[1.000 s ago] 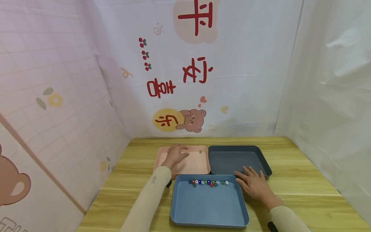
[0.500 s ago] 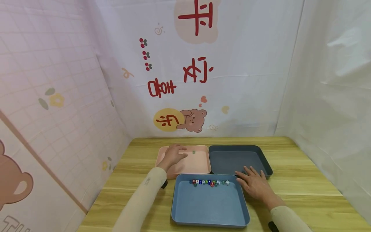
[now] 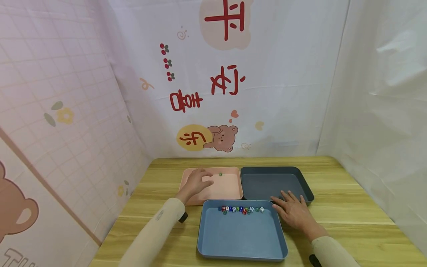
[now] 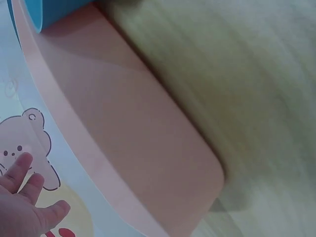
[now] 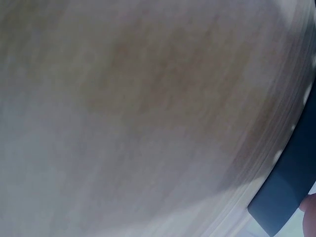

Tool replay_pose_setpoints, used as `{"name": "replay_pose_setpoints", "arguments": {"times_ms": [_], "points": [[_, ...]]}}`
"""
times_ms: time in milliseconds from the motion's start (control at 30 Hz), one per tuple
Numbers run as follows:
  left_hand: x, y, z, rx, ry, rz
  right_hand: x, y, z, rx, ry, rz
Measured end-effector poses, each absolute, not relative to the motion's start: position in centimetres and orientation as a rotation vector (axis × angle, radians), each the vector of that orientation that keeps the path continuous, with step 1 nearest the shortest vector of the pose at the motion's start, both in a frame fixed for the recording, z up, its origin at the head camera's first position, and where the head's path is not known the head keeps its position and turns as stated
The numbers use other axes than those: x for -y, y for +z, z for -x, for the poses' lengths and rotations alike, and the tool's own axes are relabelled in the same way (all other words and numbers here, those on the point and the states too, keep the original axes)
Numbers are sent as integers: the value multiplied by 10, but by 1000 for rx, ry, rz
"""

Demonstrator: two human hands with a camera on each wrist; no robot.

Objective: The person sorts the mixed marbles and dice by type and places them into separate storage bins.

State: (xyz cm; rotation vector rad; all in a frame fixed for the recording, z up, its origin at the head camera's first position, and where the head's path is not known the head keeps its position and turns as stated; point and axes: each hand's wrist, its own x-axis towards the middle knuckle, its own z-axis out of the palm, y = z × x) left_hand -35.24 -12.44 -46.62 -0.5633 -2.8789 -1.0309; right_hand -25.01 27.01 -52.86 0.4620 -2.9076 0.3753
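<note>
My left hand [image 3: 197,182] hovers over the left part of the pink tray [image 3: 227,191], fingers spread and holding nothing. A small green die [image 3: 220,174] lies near that tray's back wall, just right of the fingertips. In the left wrist view, the thumb and fingers [image 4: 32,185] stand apart. My right hand [image 3: 295,213] has its fingers spread across the front rim of the dark blue tray [image 3: 271,183], close to the light blue tray's right corner. Several coloured dice [image 3: 234,209] lie along the back of the light blue tray [image 3: 241,235].
The three trays stand close together on a wood-grain table [image 3: 347,207]. The light blue one is in front, the pink and dark ones behind. A white printed sheet [image 3: 280,92] hangs behind the table and along its sides.
The green die has shifted left along the back of the pink tray. My left hand has drawn slightly left and towards me. The right hand stays in place.
</note>
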Motion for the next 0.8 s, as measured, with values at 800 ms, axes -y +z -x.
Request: {"name": "replay_pose_setpoints", "arguments": {"times_ms": [800], "points": [[131, -481, 319, 2833, -1122, 702, -272, -534, 254, 2900, 402, -479]]}}
